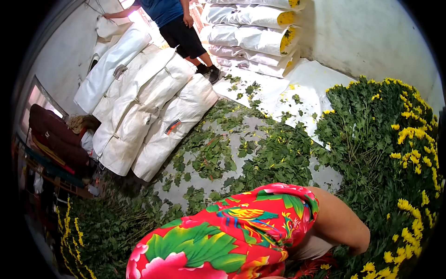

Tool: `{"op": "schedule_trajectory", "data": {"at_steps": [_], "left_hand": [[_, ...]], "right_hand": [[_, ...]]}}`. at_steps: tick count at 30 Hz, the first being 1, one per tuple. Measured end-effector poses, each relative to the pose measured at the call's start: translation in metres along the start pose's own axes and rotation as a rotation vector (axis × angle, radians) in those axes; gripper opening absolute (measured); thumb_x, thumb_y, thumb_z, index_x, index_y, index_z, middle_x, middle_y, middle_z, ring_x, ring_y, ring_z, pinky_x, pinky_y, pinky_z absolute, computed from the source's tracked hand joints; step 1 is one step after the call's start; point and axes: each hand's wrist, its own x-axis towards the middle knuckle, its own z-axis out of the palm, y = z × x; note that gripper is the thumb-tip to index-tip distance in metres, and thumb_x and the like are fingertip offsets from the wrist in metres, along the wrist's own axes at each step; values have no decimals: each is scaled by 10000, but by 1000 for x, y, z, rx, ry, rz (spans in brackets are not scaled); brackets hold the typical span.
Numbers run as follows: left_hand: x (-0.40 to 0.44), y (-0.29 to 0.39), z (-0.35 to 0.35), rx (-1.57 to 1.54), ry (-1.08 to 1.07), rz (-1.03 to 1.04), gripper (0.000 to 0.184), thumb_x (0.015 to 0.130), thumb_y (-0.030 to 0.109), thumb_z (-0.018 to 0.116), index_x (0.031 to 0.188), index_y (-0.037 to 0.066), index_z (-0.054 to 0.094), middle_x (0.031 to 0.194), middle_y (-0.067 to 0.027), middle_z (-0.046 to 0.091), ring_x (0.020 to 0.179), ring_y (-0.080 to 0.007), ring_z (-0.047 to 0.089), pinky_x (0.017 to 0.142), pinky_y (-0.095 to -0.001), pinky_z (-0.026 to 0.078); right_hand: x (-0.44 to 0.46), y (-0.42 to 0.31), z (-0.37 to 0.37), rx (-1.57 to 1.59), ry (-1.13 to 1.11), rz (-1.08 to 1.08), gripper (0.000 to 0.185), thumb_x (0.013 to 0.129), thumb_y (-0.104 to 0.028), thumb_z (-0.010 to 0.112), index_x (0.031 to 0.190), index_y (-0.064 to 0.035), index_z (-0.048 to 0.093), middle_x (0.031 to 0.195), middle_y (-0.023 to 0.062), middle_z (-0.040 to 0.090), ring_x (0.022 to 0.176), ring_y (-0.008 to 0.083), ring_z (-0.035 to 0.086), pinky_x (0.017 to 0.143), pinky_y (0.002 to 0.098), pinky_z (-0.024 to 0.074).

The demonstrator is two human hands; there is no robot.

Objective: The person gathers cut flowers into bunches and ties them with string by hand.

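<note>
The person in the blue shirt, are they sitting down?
No, the person is standing on their feet beside the long white bundles.

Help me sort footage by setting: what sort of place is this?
Probably a flower-packing room: yellow flowers heaped on the right, stacked bundles showing yellow blooms at one end, and green leaves strewn over the floor.

Up the arm from the hidden hands, the person wears a loose, bright red garment [209,232] printed with large green leaves, pink blossoms and a bird-like figure in yellow, orange and blue. Its edge stops above the bare elbow; beneath shows plain pale cloth [312,247].
</note>
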Motion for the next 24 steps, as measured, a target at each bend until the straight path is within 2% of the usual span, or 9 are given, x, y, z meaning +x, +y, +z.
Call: {"op": "schedule_trajectory", "data": {"at_steps": [24], "left_hand": [[14, 31, -7, 101, -39, -14, 339, 834, 322, 683, 1095, 110, 722, 1130, -106, 661, 955, -318, 609, 833, -483, 470]], "right_hand": [[-21, 25, 27, 83, 67, 39, 542, 954, -369, 547, 1395, -60, 489, 1424, 229, 460, 1310, 403, 430, 1058, 483, 382]]}}
